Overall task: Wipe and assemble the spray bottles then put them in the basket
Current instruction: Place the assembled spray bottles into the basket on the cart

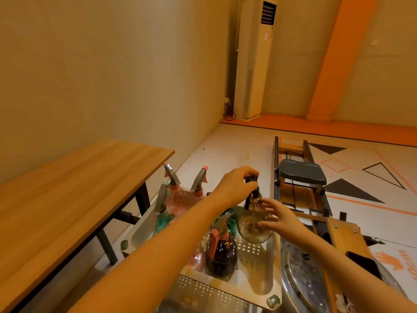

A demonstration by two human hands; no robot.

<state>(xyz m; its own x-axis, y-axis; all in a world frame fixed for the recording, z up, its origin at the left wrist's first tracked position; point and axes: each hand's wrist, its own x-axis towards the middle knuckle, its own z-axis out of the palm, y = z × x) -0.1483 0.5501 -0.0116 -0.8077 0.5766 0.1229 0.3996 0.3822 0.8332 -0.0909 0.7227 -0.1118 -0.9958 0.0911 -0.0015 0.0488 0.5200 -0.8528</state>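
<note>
I hold a clear round spray bottle with a black trigger head just above the perforated metal basket. My left hand grips the black head from above. My right hand touches the bottle's belly with spread, nearly straight fingers. Several assembled bottles stand in the basket: a dark bottle with a pink trigger, a green one and pink ones with grey-and-pink sprayers.
A long wooden table stands to the left of the basket. To the right is a rowing machine with a dark seat and a wooden frame. A white floor-standing air conditioner is in the far corner.
</note>
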